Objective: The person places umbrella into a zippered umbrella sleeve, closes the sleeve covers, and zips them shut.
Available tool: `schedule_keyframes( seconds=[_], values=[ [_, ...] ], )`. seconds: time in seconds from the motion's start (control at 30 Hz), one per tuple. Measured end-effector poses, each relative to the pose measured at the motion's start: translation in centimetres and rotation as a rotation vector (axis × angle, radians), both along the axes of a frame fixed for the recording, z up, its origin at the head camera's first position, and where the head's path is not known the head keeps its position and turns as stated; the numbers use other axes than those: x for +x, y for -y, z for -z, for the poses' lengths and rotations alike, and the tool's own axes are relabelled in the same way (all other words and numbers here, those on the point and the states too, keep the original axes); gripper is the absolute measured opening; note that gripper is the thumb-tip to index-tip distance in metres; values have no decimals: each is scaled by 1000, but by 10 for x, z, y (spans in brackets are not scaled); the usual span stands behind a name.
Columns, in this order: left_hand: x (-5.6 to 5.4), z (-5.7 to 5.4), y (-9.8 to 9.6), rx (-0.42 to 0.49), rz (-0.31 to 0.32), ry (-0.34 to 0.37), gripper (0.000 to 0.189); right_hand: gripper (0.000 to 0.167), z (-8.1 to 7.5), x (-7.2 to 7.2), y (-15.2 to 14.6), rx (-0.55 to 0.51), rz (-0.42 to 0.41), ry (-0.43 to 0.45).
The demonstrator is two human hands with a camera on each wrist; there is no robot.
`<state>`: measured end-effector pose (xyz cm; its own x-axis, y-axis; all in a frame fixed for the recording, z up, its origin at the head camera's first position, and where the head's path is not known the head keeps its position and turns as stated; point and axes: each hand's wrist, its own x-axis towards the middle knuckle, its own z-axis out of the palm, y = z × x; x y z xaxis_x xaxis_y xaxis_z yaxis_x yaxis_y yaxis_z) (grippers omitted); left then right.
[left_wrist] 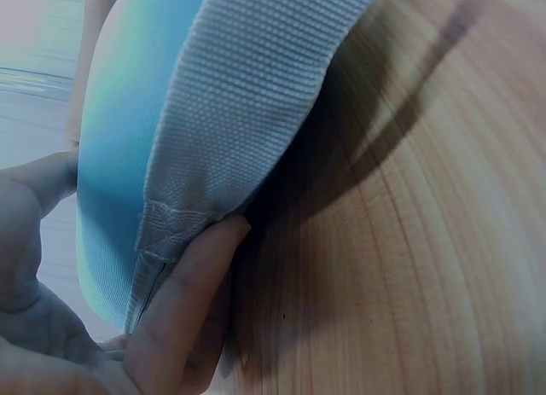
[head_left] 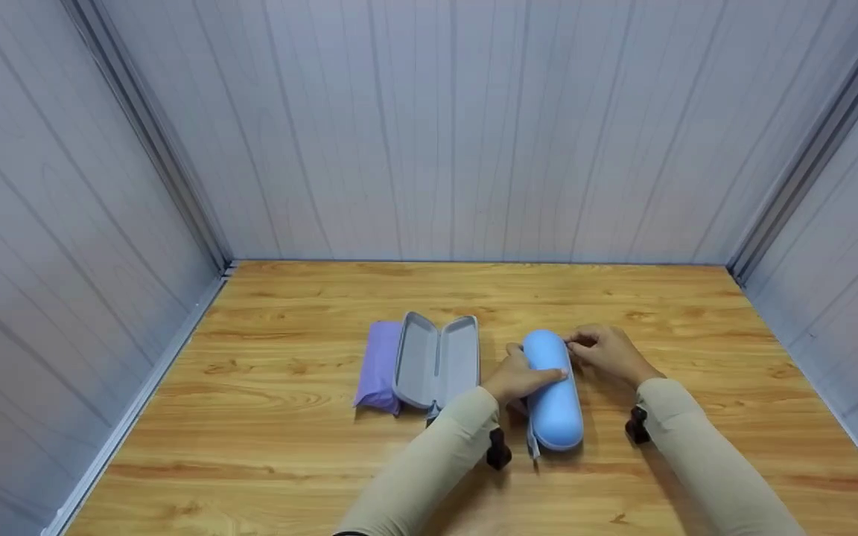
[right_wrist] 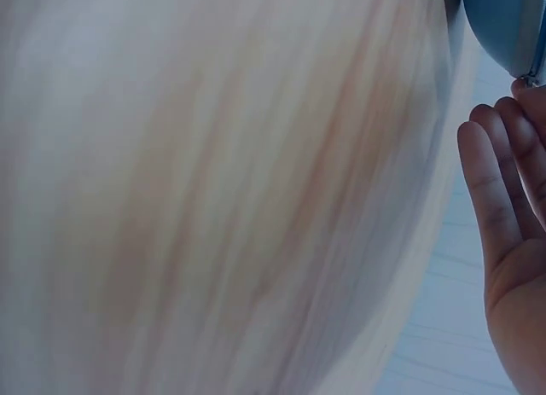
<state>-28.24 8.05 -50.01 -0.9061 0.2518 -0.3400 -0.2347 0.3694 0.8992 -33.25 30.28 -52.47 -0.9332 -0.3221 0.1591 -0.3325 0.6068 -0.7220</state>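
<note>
Plainly, a wide stretch of wooden tabletop (head_left: 250, 424) lies between its left edge and the purple packet (head_left: 379, 363). Just beside this packet is the grey case (head_left: 460, 365), its two halves opened wide. Next, right of the middle, the left hand (head_left: 512, 380) grasps the blue zip case (head_left: 550, 406), thumb over the top, fingers by the grey strap (left_wrist: 230, 96). The right hand (head_left: 606, 351) pinches at the zipper (head_left: 575, 383) near the far end, other fingers nearly straight, well apart from the right edge.

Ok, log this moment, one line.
left hand: grips blue zippered case | right hand: at its zipper | gray case: open, beside purple packet
</note>
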Motion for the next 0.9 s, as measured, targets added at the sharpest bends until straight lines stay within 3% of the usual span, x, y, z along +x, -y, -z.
schedule_keyframes(
  seconds=[0.27, 0.53, 0.9],
  values=[
    [1, -3, -1, -7, -14, 3, 97, 12, -2, 3, -4, 37, -14, -42],
    [2, -1, -1, 13, 2, 0, 95, 12, 0, 6, -6, 27, -20, -22],
    [2, -1, -1, 14, 5, -26, 95, 10, -1, 9, -3, 138, -60, -225]
  ],
)
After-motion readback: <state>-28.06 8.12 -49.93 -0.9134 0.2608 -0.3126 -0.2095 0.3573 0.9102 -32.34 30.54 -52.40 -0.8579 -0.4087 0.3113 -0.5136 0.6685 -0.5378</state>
